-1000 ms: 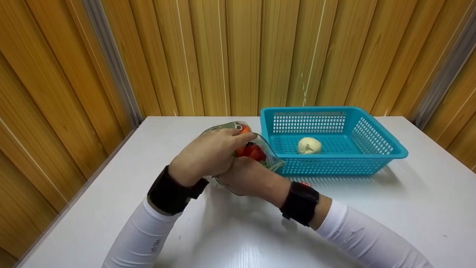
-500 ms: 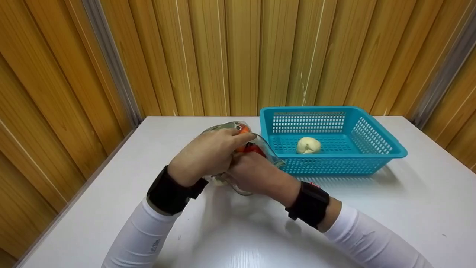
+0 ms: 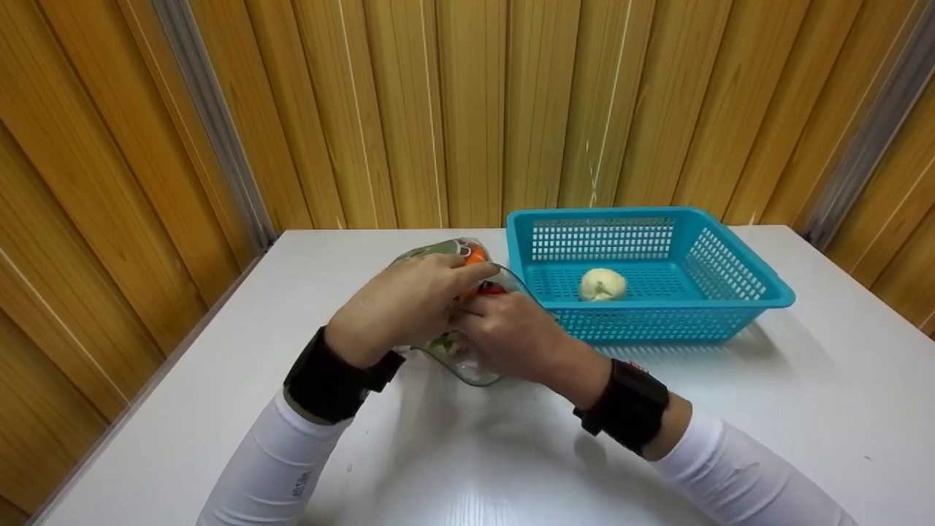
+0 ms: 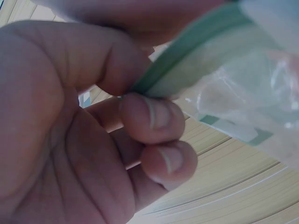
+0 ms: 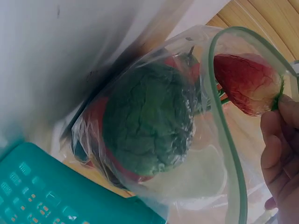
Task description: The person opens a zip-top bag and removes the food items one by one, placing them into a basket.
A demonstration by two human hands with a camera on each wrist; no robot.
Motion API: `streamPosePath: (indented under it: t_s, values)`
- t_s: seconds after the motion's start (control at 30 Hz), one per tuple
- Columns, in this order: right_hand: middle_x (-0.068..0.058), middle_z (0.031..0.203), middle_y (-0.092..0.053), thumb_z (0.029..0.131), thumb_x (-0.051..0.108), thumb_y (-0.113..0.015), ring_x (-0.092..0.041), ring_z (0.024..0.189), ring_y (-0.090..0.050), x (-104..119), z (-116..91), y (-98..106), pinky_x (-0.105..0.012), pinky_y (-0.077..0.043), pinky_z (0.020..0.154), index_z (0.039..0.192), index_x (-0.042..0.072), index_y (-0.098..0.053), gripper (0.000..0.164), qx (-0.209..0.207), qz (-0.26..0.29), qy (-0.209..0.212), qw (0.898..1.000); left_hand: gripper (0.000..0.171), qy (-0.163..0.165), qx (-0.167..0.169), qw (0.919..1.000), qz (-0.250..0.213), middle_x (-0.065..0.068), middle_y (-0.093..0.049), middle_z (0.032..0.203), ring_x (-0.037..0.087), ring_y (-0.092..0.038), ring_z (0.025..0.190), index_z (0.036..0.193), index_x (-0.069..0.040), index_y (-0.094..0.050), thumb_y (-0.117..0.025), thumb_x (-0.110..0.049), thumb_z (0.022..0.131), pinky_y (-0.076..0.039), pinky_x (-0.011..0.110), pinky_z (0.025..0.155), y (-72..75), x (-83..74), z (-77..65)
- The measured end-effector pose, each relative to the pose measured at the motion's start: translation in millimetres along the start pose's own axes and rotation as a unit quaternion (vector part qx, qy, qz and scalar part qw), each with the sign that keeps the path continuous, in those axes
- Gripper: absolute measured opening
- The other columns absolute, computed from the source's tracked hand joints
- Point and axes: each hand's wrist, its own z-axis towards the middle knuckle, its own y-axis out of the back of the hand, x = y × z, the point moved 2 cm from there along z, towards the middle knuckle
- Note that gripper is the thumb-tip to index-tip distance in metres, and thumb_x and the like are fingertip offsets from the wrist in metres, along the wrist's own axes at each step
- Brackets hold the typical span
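My left hand [image 3: 409,303] pinches the green-edged rim of a clear zip bag [image 5: 229,140]; the left wrist view shows thumb and fingers on that rim. Inside the bag lie a large round dark green item [image 5: 147,119] and several red pieces, blurred through the plastic. At the bag's mouth, my right hand [image 3: 511,332] holds a strawberry [image 5: 247,84], red and paling to yellow near its green leaves, by the leafy end between thumb and finger. An orange item [image 3: 475,253] shows at the bag's far side in the head view.
A turquoise perforated basket [image 3: 657,305] stands to the right of the bag, with one pale, creamy round item [image 3: 603,284] in it. Both rest on the white table [image 3: 767,416]. Wood-patterned panels [image 3: 540,109] rise behind and at both sides.
My right hand has drawn back to the right and slightly down from the bag's mouth, so more of the opening shows. My left hand has hardly moved.
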Motion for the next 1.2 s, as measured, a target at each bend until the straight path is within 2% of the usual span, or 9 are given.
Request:
streamPosePath:
  t_s: [0.2, 0.33, 0.5, 0.57, 0.63, 0.73, 0.9, 1.07, 1.2]
  values:
    - [-0.004, 0.086, -0.068, 0.087, 0.008, -0.076, -0.014, 0.074, -0.067, -6, -4, 12, -0.023, -0.058, 0.067, 0.090, 0.008, -0.072, 0.005, -0.037, 0.039, -0.035, 0.998, 0.070, 0.004, 0.022, 0.9996, -0.014, 0.008, -0.067, 0.107, 0.025, -0.066, 0.095, 0.134, -0.018, -0.059, -0.090, -0.018, 0.071, -0.057, 0.042, 0.086, 0.1, 0.3, -1.3]
    - [-0.004, 0.087, -0.067, 0.087, 0.011, -0.076, -0.015, 0.075, -0.069, -10, -6, 22, -0.024, -0.059, 0.065, 0.090, 0.007, -0.071, 0.007, -0.056, 0.069, -0.054, 0.995, 0.075, 0.007, 0.036, 0.9990, -0.026, 0.005, -0.065, 0.105, 0.022, -0.063, 0.094, 0.131, -0.018, -0.058, -0.094, -0.018, 0.066, -0.057, 0.040, 0.086, 1.1, 0.7, -2.0]
    - [-0.004, 0.090, -0.068, 0.085, 0.010, -0.078, -0.016, 0.080, -0.071, -15, -8, 34, -0.027, -0.060, 0.068, 0.089, 0.006, -0.072, 0.008, -0.067, 0.087, -0.061, 0.992, 0.062, 0.001, 0.026, 0.9995, -0.018, 0.004, -0.064, 0.100, 0.020, -0.061, 0.089, 0.129, -0.019, -0.059, -0.088, -0.022, 0.074, -0.057, 0.039, 0.082, 1.9, 0.4, -2.4]
    - [-0.005, 0.090, -0.069, 0.085, 0.009, -0.078, -0.017, 0.080, -0.071, -17, -9, 39, -0.027, -0.060, 0.068, 0.090, 0.006, -0.073, 0.008, -0.066, 0.092, -0.065, 0.991, 0.058, 0.004, 0.025, 0.9996, -0.015, 0.004, -0.064, 0.097, 0.020, -0.060, 0.085, 0.130, -0.020, -0.059, -0.085, -0.017, 0.077, -0.057, 0.038, 0.079, 2.1, 0.4, -2.1]
    - [-0.006, 0.089, -0.070, 0.085, 0.008, -0.078, -0.017, 0.080, -0.070, -20, -10, 44, -0.028, -0.060, 0.068, 0.090, 0.005, -0.073, 0.007, -0.058, 0.102, -0.073, 0.990, 0.063, 0.013, 0.031, 0.9993, -0.013, 0.005, -0.063, 0.097, 0.020, -0.060, 0.084, 0.134, -0.021, -0.058, -0.082, -0.009, 0.077, -0.057, 0.037, 0.078, 2.3, 0.3, -1.6]
    - [-0.006, 0.088, -0.070, 0.086, 0.009, -0.078, -0.018, 0.080, -0.070, -25, -11, 53, -0.029, -0.060, 0.070, 0.091, 0.005, -0.074, 0.008, -0.041, 0.112, -0.096, 0.988, 0.075, 0.028, 0.048, 0.9984, -0.012, 0.006, -0.065, 0.102, 0.021, -0.062, 0.087, 0.138, -0.021, -0.057, -0.083, 0.001, 0.071, -0.058, 0.039, 0.083, 2.1, 0.0, 0.5]
    - [-0.006, 0.088, -0.071, 0.084, 0.011, -0.080, -0.017, 0.080, -0.068, -34, -17, 70, -0.027, -0.060, 0.071, 0.093, 0.006, -0.075, 0.012, -0.022, 0.114, -0.125, 0.985, 0.083, 0.038, 0.065, 0.9971, -0.009, 0.008, -0.066, 0.113, 0.024, -0.065, 0.097, 0.140, -0.022, -0.056, -0.089, -0.002, 0.067, -0.057, 0.042, 0.091, 0.0, -1.1, 1.5]
    - [-0.006, 0.090, -0.072, 0.082, 0.006, -0.080, -0.014, 0.079, -0.066, -46, -23, 88, -0.026, -0.059, 0.068, 0.094, 0.005, -0.074, 0.013, -0.048, 0.125, -0.115, 0.984, 0.084, 0.052, 0.077, 0.9957, -0.001, 0.009, -0.066, 0.120, 0.025, -0.065, 0.103, 0.143, -0.021, -0.054, -0.091, -0.006, 0.068, -0.056, 0.042, 0.095, 0.8, -2.6, 2.8]
    - [-0.006, 0.090, -0.073, 0.079, 0.002, -0.081, -0.013, 0.076, -0.064, -56, -28, 101, -0.019, -0.055, 0.066, 0.094, 0.004, -0.074, 0.017, -0.077, 0.119, -0.117, 0.983, 0.086, 0.058, 0.085, 0.9947, 0.004, 0.009, -0.066, 0.121, 0.024, -0.065, 0.103, 0.146, -0.022, -0.051, -0.088, -0.004, 0.071, -0.056, 0.040, 0.094, 2.1, -3.3, 4.6]
